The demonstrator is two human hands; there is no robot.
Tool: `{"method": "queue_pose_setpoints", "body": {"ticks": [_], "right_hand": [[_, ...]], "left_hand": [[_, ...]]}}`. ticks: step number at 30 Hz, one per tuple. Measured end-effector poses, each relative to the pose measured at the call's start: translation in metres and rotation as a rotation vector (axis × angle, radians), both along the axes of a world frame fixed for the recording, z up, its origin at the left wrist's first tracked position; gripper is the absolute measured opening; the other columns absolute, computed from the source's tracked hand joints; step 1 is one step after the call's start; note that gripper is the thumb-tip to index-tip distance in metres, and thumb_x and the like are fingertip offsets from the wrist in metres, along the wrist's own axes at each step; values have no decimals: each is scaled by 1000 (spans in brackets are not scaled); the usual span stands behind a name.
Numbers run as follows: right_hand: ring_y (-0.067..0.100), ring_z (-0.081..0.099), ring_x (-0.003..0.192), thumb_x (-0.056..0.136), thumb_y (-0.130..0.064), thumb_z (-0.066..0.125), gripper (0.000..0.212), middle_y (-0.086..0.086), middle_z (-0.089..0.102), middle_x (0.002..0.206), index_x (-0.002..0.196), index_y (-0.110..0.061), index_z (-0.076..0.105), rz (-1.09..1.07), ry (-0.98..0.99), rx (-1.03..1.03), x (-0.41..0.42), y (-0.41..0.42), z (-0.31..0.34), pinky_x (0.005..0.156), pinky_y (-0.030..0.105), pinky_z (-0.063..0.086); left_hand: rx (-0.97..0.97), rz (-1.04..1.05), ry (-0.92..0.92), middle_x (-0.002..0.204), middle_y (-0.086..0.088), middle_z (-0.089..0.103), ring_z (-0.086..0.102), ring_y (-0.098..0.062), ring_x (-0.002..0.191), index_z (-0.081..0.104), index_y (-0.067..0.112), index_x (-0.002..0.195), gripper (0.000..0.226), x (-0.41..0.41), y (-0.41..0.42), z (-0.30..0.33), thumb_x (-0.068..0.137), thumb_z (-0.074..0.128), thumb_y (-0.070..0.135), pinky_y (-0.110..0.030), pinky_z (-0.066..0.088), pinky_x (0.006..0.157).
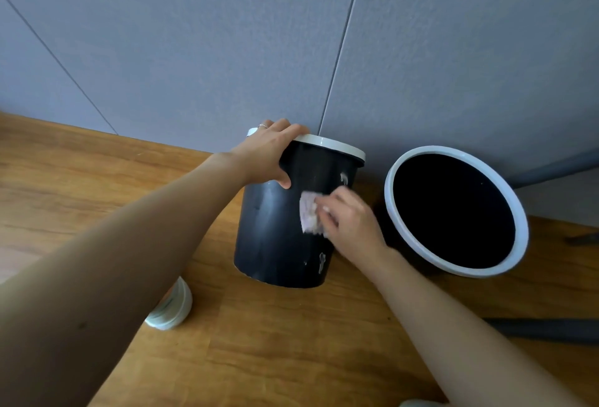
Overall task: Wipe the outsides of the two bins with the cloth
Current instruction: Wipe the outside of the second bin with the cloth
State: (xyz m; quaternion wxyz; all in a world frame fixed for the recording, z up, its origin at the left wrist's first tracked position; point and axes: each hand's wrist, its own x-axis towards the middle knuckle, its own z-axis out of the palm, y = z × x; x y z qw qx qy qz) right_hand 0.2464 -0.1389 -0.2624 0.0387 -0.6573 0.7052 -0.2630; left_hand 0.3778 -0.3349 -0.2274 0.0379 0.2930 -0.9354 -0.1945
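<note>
A black bin with a white rim (275,228) stands on the wooden floor, tilted away from me toward the wall. My left hand (270,153) grips its rim, fingers over the top and thumb on the black side. My right hand (348,218) presses a small pale cloth (309,213) against the bin's side, fingers curled round the cloth. White smears show on the bin's wall above and below the cloth. A second black bin with a white rim (515,205) stands to the right, its mouth facing me.
A white round container (173,307) lies on the wooden floor (291,341) near my left forearm. A grey panelled wall (291,50) runs right behind both bins. Dark grey furniture legs (547,330) cross the floor at the right.
</note>
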Motion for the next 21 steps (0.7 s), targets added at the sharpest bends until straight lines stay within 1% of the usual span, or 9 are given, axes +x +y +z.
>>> {"method": "queue_pose_setpoints", "body": {"ticks": [4,7,9,11,14,16,18,20,21], "right_hand": [[20,55,80,88,-4,61,15,6,58,88,99,-6,72,156,9,48,5,25,-10,65,36,53],[25,55,80,89,-6,61,16,8,57,88,100,-6,72,15,6,5,-6,1,-2,66,41,51],[28,56,82,91,-10,59,17,10,57,90,102,-7,71,-99,-8,-22,-13,-18,7,69,41,50],[27,56,84,93,-12,58,17,10,57,92,104,-7,70,-132,-19,-17,-14,-27,11,70,41,50],[24,56,87,93,-12,57,17,8,57,96,106,-8,68,-122,-37,19,-5,-12,1,74,37,50],[21,54,87,94,-14,56,16,6,57,97,104,-10,68,-51,-15,101,7,13,-15,75,36,50],[20,56,83,90,-12,60,11,5,59,92,98,-12,68,84,44,185,22,41,-25,70,35,53],[15,57,76,81,-6,72,13,2,60,85,92,-13,68,214,84,207,28,59,-29,63,26,54],[14,57,76,80,-5,73,15,2,60,85,92,-13,68,240,93,200,25,58,-29,63,24,54]], "left_hand": [[-4,-8,-4,119,1,45,39,-27,110,36,31,134,98,0,1,0,53,91,31,-40,40,91],[0,7,2,117,0,45,40,-29,109,37,29,135,98,2,1,0,52,91,29,-38,38,91],[-4,12,-1,117,-1,45,40,-30,109,37,29,135,100,3,1,1,51,91,29,-40,38,92],[-2,17,-4,118,-1,45,40,-30,110,37,29,136,101,3,1,1,51,91,29,-41,39,94],[3,21,-7,117,-1,45,40,-30,110,37,29,135,99,3,0,2,52,90,29,-43,39,96],[13,28,-2,117,0,45,40,-29,110,37,29,135,98,4,-1,1,53,90,28,-41,39,95],[16,29,5,117,0,44,39,-29,110,37,29,135,97,4,-4,0,54,90,28,-37,37,93],[15,29,6,118,1,44,39,-28,110,37,30,135,97,4,-5,-1,54,90,29,-35,35,90],[17,34,6,118,1,44,39,-28,111,37,30,135,97,4,-5,-1,54,90,29,-36,36,91]]}}
